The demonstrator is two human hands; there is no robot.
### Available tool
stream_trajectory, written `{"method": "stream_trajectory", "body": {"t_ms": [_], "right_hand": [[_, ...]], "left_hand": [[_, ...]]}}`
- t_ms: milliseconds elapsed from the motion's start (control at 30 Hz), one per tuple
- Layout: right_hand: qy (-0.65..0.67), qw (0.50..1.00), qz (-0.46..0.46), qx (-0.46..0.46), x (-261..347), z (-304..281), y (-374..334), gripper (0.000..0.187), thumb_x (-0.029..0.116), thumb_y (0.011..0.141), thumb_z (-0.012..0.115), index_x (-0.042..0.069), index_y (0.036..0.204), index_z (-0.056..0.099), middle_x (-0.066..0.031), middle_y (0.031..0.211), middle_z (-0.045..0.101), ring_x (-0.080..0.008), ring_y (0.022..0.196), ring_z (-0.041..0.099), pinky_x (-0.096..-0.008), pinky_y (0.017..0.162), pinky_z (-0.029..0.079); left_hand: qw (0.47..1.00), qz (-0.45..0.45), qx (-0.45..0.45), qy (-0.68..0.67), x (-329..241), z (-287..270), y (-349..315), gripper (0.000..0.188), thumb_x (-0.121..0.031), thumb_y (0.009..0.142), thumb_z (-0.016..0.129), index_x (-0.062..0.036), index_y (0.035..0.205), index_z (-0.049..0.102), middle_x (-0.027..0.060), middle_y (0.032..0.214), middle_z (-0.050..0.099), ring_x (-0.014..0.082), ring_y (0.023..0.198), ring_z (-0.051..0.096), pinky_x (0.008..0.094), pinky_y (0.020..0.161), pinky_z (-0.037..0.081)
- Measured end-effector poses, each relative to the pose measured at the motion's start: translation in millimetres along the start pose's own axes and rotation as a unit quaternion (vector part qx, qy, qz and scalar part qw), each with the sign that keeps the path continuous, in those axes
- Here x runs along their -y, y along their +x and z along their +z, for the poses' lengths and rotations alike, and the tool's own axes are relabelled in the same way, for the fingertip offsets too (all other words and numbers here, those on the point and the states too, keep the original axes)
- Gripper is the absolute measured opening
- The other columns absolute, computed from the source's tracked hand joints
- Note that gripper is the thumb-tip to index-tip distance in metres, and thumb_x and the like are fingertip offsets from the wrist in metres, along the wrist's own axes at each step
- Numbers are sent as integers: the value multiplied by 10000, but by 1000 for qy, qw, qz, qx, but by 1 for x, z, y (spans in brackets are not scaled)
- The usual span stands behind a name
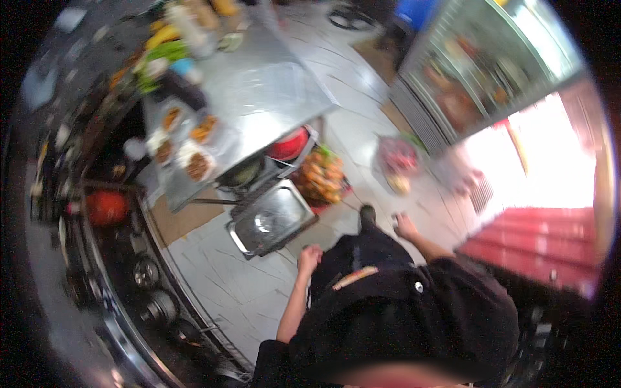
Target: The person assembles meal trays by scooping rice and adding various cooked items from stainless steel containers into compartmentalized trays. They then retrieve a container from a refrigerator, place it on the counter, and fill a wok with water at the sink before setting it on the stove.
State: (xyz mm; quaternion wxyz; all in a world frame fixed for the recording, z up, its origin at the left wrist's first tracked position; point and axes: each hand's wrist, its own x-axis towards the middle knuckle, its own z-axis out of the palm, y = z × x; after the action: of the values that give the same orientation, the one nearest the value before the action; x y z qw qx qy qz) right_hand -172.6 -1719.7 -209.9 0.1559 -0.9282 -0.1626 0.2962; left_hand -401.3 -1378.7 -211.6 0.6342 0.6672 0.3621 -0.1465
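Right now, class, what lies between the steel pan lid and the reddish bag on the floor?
In the head view, a blurred orange heap, then a strip of floor tiles, lie between the lid and the bag.

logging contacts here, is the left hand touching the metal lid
Apart: the head view shows a strip of pale floor between the left hand and the metal lid.

Food containers (196,166) sit on a steel table (272,87)
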Motion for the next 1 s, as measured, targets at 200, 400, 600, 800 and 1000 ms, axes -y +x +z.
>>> {"method": "stream_trajectory", "body": {"t_ms": [200,400,600,800,1000], "right_hand": [[66,980,181,46,-78,-77,6,411,133,779,578,120,1187,527,-253,1196,481,-400,1117,494,-470,955,417],[351,867,328,-131,-220,-161,0,320,70,800,555,64,1118,582,-87,765,641,-188,561,624,-326,450,513],[455,751,439,-194,-242,-214,-31,191,98,798,589,72,979,642,-77,714,682,-166,470,613,-289,469,495],[248,860,399,-198,-233,-174,10,295,325,816,595,73,690,681,-65,547,628,-183,526,630,-358,565,498],[300,841,390,-227,-187,-193,134,315,341,831,571,69,697,656,-90,568,628,-203,601,642,-352,583,498]], "left_hand": [[978,162,94,-92,-254,111,103,361,-329,974,472,-8,985,637,63,762,671,117,676,639,247,625,520],[943,279,116,-141,-489,246,220,164,-83,930,528,-15,1038,632,61,939,665,139,752,652,253,609,540],[913,392,63,92,-684,337,269,270,-295,906,590,-48,946,689,68,694,678,143,752,661,292,656,525],[820,572,7,33,-806,375,416,199,-230,798,640,-118,949,702,73,827,698,211,797,669,341,789,505],[795,603,8,65,-929,426,460,739,-183,693,717,27,1315,376,244,1272,492,354,1195,478,388,1030,374]]}}
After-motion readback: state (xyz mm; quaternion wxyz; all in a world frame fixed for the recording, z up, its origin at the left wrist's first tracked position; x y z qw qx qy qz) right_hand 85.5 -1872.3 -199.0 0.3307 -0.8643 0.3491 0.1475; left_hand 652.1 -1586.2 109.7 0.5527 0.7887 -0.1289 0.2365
